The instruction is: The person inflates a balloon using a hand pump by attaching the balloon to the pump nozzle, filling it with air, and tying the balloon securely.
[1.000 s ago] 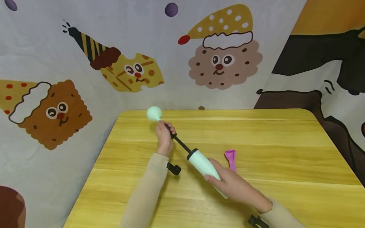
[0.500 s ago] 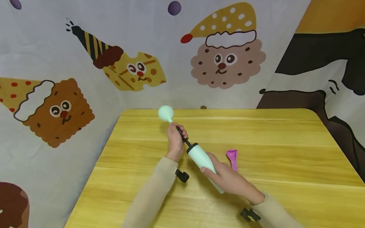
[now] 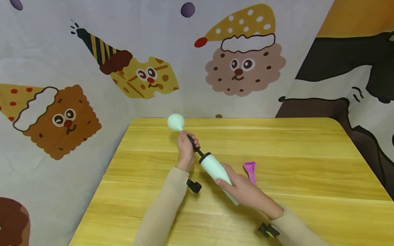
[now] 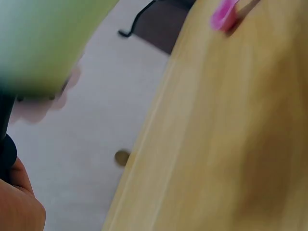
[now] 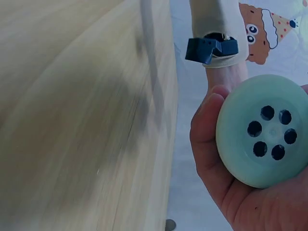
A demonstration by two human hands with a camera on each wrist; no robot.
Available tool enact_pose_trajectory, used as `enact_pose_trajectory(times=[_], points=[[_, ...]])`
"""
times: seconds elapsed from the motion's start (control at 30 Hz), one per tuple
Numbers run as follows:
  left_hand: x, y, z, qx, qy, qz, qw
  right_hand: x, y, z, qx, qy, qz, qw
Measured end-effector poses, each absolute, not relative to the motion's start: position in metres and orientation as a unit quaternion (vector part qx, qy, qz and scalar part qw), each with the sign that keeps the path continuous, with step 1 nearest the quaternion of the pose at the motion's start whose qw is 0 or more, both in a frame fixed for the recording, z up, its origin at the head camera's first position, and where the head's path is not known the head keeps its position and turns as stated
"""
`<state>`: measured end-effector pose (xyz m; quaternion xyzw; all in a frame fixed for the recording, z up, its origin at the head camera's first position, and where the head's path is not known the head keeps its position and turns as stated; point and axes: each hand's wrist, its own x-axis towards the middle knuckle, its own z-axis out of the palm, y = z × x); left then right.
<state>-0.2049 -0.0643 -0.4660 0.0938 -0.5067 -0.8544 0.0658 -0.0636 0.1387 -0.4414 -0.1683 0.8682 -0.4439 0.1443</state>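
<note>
A balloon pump with a mint-green barrel (image 3: 214,169) and a black rod slants between my two hands. My left hand (image 3: 186,150) grips the black front end, its thumb side by the neck of a small, round, partly inflated mint balloon (image 3: 175,122). My right hand (image 3: 244,191) wraps round the barrel, and only a short length of rod shows between it and the left hand. In the right wrist view the barrel's round end (image 5: 273,131) shows a ring of several holes, with fingers curled about it. The barrel looms blurred in the left wrist view.
A flat pink balloon (image 3: 250,172) lies on the wooden table (image 3: 307,164), just beyond my right hand. A printed cloth (image 3: 191,85) with cartoon figures hangs behind the table's far edge and along its left. Black cameras (image 3: 194,186) sit at both wrists.
The pump's barrel and my left hand have come closer together, so less rod shows. My left hand and the mint balloon have shifted right. The pink balloon stays put.
</note>
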Motion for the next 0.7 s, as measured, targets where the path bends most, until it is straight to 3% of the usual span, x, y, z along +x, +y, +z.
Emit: enact_pose_trajectory(times=[0.17,0.47,0.7], points=[[-0.212,-0.082,-0.465,0.107,-0.493,-0.857,0.102,-0.047,0.154,-0.437,-0.179,0.871,-0.43,0.156],[-0.2,-0.072,-0.463,0.091,-0.497,-0.859,0.082,-0.047,0.152,-0.437,-0.196,0.867,-0.432,0.154],[-0.185,-0.055,-0.468,0.075,-0.526,-0.847,0.029,-0.068,0.137,-0.444,-0.207,0.864,-0.437,0.139]])
